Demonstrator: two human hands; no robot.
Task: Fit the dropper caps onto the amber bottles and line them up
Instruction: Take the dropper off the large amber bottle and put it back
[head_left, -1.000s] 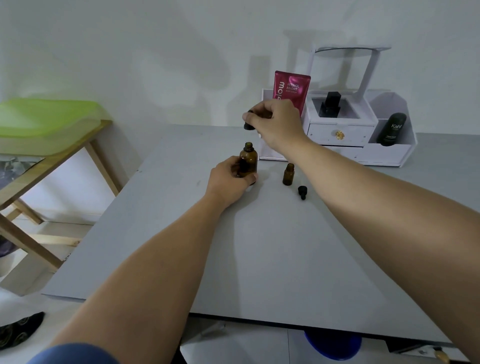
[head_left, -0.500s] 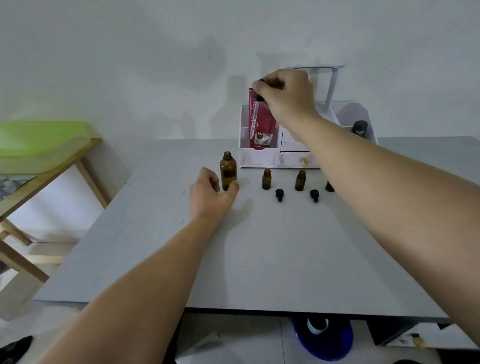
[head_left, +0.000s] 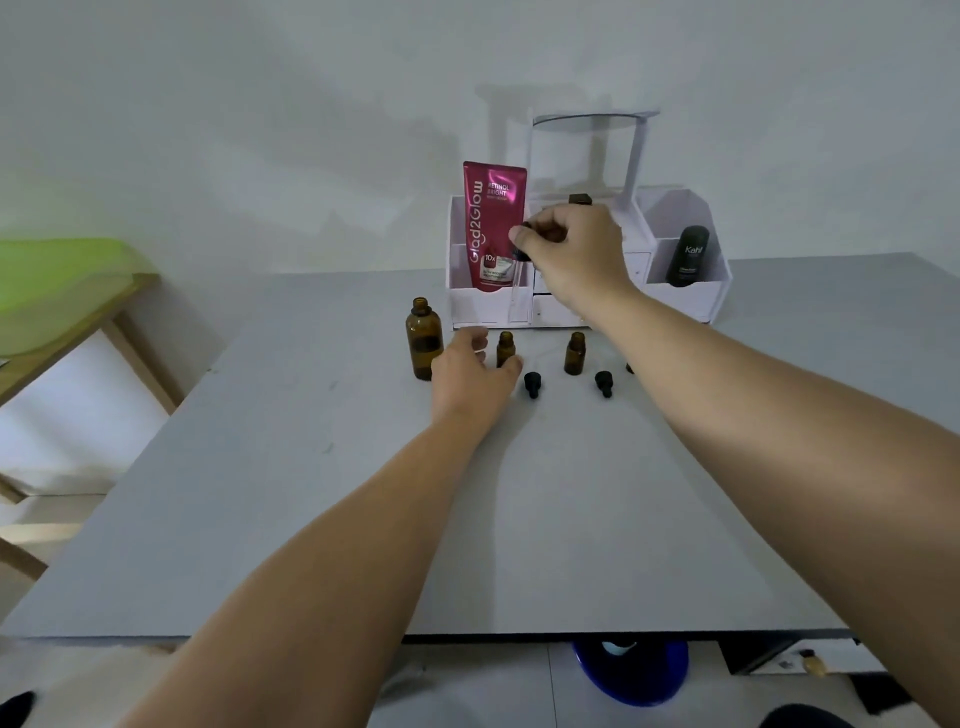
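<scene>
A large amber bottle (head_left: 423, 338) stands uncapped on the grey table (head_left: 363, 493). To its right stand two small amber bottles (head_left: 505, 347) (head_left: 575, 353), each with a black cap (head_left: 532, 384) (head_left: 603, 383) lying in front of it. My left hand (head_left: 467, 379) rests on the table between the large bottle and the first small one, fingers loose, thumb against that small bottle's base. My right hand (head_left: 576, 254) is raised above the row and pinches a black dropper cap (head_left: 519, 249), whose glass pipette hangs down. A further dark item (head_left: 630, 368) is mostly hidden behind my right forearm.
A white organizer (head_left: 685, 296) stands at the table's back with a pink tube (head_left: 493, 223) and a black bottle (head_left: 688, 257) in it. A wooden side table with a green tray (head_left: 62, 280) is at left. A blue object (head_left: 631, 670) lies under the table's near edge.
My left hand let go of the large bottle and slid right to the first small bottle. My right hand came down a little with the dropper cap. The view shifted.
</scene>
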